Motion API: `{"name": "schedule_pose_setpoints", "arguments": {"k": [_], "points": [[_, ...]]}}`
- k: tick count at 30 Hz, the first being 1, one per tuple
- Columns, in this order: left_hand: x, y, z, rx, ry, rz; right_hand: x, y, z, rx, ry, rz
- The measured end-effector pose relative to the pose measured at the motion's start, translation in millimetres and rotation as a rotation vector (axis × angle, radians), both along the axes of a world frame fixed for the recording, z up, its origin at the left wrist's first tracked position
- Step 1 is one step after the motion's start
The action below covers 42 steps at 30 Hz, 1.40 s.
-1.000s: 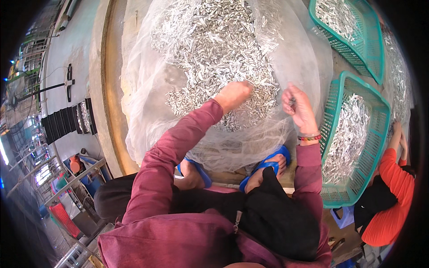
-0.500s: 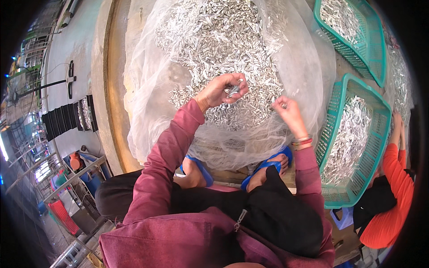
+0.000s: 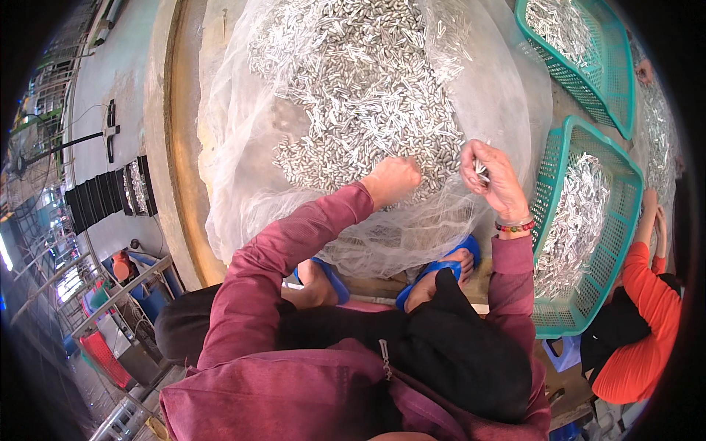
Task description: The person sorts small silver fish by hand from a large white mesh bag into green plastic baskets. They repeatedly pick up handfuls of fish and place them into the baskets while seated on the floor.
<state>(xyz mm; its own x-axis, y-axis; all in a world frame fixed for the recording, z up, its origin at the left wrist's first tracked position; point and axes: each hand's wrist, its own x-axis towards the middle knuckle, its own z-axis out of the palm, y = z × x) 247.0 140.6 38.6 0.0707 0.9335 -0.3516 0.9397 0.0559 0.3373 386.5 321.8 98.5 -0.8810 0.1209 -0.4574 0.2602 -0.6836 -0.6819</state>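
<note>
A heap of small silvery, elongated pieces [image 3: 360, 110] lies on a sheet of white netting [image 3: 500, 95] in front of me. My left hand [image 3: 393, 181] is closed, back upward, over the near part of the heap. It is slightly blurred, and its fingertips and whatever they hold are hidden. To its right, at the heap's edge, my right hand [image 3: 498, 182] curls its fingers around a few small silvery pieces [image 3: 482, 171]. Nearest to that hand on its right stands a green plastic basket [image 3: 543, 220], partly filled with paler silvery pieces [image 3: 573, 220].
Another green basket [image 3: 614, 88] with similar pieces stands far right. Beyond the baskets, a person in an orange top [image 3: 640, 353] works at another heap [image 3: 658, 140]. A raised ledge [image 3: 180, 140] runs along the left. My feet in blue sandals [image 3: 334, 283] are just below the netting.
My left hand has turned over and moved lower and right; the pieces in its palm no longer show. My right hand has shifted right, and pieces now show between its fingers.
</note>
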Motion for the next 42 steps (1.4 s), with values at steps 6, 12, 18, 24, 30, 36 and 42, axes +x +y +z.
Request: {"name": "schedule_pose_setpoints", "arguments": {"k": [6, 12, 18, 24, 30, 36, 42], "points": [[-59, -7, 21, 0.048, -0.329, 0.541, -12, -42, -35, 1.173, -0.037, 0.23], [-116, -23, 67, 0.103, -1.801, 0.98, -1, -75, -40, 1.704, -0.166, 0.592], [-128, -42, 85, 0.212, -1.638, 0.958, -12, -51, -52, 1.152, -0.035, 0.175], [-92, -59, 43, 0.68, -0.361, 0.722, -21, -45, -40, 0.604, -0.224, 0.277], [-17, -69, -12, 0.127, 0.02, 1.19, -12, -31, -57, -0.654, 0.226, -0.03], [-3, -23, -28, 0.237, -0.062, 1.031, -13, -30, -57, -0.42, 0.086, -0.194], [-46, 4, -27, 0.359, -0.048, 0.802, -12, -46, -24, -0.412, 0.117, -0.24]]}}
